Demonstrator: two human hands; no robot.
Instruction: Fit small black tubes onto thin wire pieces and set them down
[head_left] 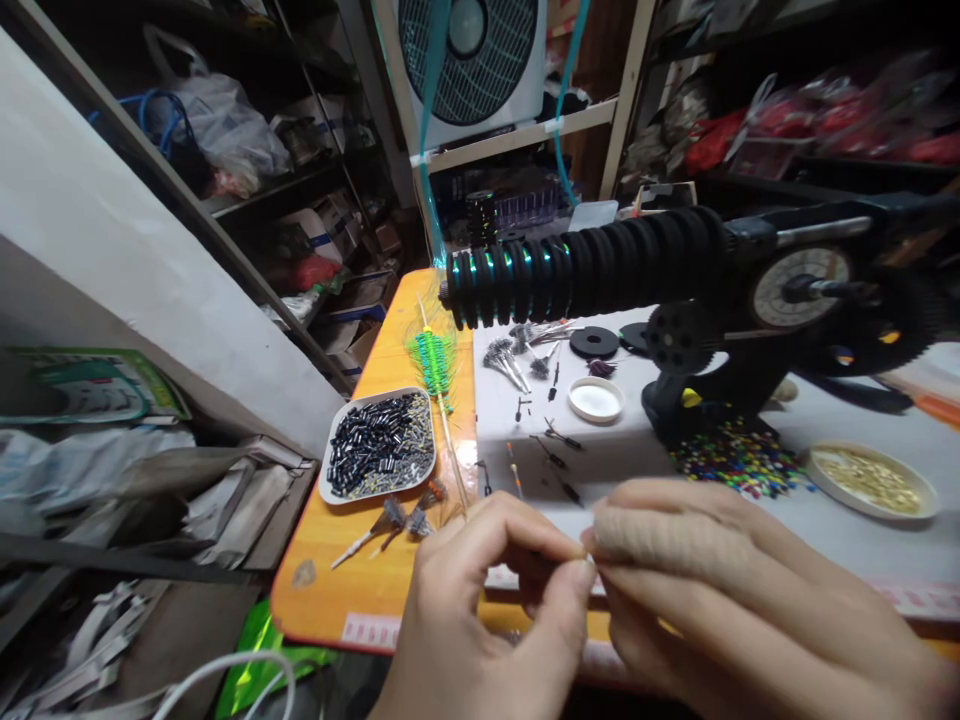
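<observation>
At 6 o'clock, something tiny, too small to identify, is being pinched between left hand (480,590) and right hand (720,590), fingertips together; the next move likely demands fine alignment.

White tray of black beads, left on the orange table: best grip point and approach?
Judging by its pose, grip the white tray by its raised rim at the near-left edge, coming from the left. It lies flat and full of beads, so keep it level. Green bundle and a thin stick crowd its right side.
</observation>
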